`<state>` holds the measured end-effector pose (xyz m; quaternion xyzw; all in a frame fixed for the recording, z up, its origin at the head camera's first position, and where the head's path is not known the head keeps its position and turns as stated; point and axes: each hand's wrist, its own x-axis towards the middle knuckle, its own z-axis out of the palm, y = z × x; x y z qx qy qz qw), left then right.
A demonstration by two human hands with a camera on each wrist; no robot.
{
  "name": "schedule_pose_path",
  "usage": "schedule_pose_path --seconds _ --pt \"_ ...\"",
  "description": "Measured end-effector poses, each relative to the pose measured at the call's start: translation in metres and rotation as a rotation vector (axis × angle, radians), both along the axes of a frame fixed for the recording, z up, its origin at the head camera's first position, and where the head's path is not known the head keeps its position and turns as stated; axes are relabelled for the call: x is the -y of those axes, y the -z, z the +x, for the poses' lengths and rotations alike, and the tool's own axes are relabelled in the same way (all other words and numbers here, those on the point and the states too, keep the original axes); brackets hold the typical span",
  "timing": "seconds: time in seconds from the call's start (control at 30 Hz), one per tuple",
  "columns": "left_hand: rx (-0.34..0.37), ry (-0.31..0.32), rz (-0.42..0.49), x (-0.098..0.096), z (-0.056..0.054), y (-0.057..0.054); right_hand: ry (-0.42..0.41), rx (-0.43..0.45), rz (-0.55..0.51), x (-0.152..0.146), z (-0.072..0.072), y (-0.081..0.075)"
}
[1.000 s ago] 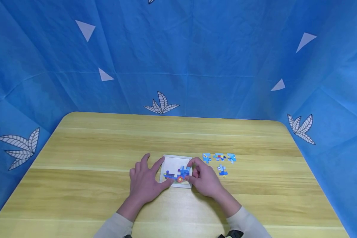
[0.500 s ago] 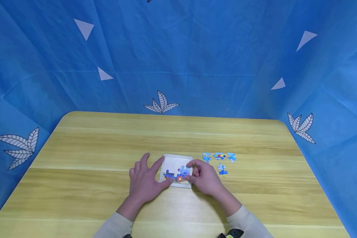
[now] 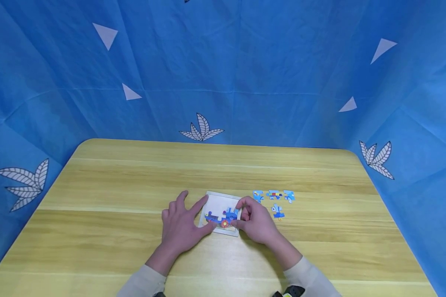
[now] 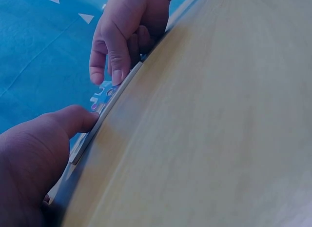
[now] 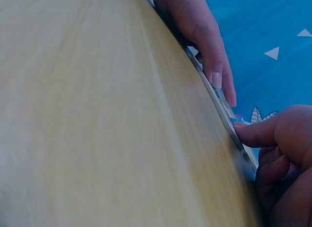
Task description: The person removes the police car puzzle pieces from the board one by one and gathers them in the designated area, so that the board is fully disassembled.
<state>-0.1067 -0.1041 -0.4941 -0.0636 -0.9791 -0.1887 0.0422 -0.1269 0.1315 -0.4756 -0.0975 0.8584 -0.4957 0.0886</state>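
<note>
A square white puzzle tray (image 3: 218, 200) lies between the two hands, with joined jigsaw pieces (image 3: 212, 218) along its lower part showing a blue vehicle with a red wheel. My left hand (image 3: 182, 225) is spread at the tray's left side. Its thumb presses on the lower pieces and its index finger touches the upper left corner. My right hand (image 3: 258, 220) pinches a blue puzzle piece (image 3: 231, 213) between thumb and index finger at the tray's right side. In the left wrist view this blue piece (image 4: 100, 92) stands tilted above the tray's edge.
Several loose blue puzzle pieces lie right of the tray: a corner piece (image 3: 258, 195), one with red and yellow blocks (image 3: 274, 194), another (image 3: 289, 195), and a lower one (image 3: 277, 211). The wooden table (image 3: 134, 177) meets a blue cloth (image 3: 223, 62) behind.
The tray has turned slightly clockwise, its upper edge shifting right. My right fingertips have moved a little to the right with it. The left hand stays almost still.
</note>
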Motion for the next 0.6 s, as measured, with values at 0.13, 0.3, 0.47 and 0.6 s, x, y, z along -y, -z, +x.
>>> schedule_pose_path --seconds 0.13,0.3,0.47,0.6 --pt "0.002 0.011 -0.003 0.0004 0.0004 0.0000 -0.003 0.008 -0.002 0.0000 -0.0004 0.0004" --pt "0.007 0.000 0.021 0.0005 0.0013 -0.0006 -0.009 0.011 -0.019 0.0005 -0.0010 0.0005" --pt "0.007 -0.002 0.025 0.0003 0.0014 -0.0010 0.002 0.023 -0.056 0.0008 -0.0019 0.0006" --pt "-0.001 -0.001 0.025 -0.0001 0.0013 -0.0019 0.007 0.014 -0.068 0.0005 -0.0021 0.0011"
